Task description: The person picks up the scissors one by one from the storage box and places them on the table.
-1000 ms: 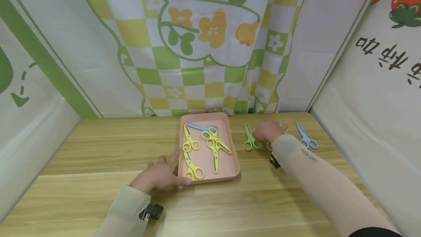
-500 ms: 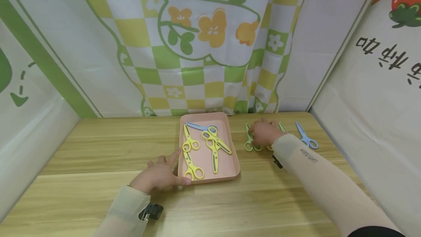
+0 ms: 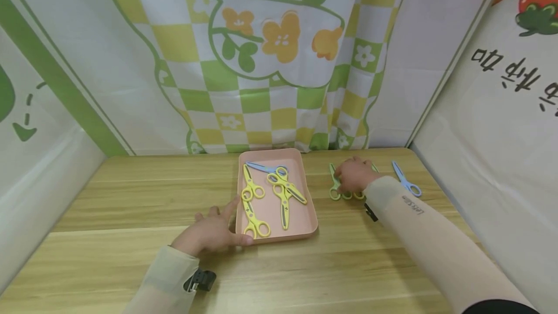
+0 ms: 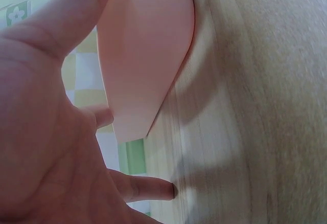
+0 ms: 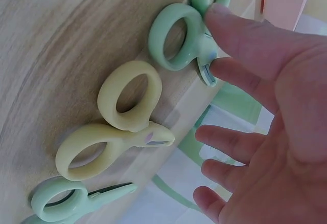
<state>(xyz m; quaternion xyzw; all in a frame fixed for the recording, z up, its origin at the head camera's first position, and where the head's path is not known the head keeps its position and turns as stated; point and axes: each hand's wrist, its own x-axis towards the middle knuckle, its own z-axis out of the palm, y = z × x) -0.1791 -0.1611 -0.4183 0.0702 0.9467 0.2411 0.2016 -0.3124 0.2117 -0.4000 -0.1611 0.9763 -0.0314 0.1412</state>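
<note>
My left hand (image 3: 211,234) rests against the left side and near corner of a pink tray (image 3: 302,223), fingers spread and fairly straight. In the left wrist view the thumb and a fingertip lie along the tray wall (image 4: 145,45). To the right, my right hand (image 3: 355,174) pinches green scissors (image 3: 333,171) between thumb and index finger; the right wrist view shows the green scissors (image 5: 195,44) at those fingertips, with the other fingers extended. Beside them lie yellow scissors (image 5: 127,139) and a second green pair (image 5: 80,199), mostly covered by the hand in the head view.
Inside the tray are several yellow scissors (image 3: 285,212) and one blue pair (image 3: 257,166). Another pair of blue scissors (image 3: 399,172) lies at the right on the wooden table (image 3: 144,197). A checked curtain (image 3: 270,105) hangs behind, and white walls flank the table.
My right hand first moved left onto the green scissors, then slid slightly right, with the green scissors shifting right too. The left hand and tray stay put.
</note>
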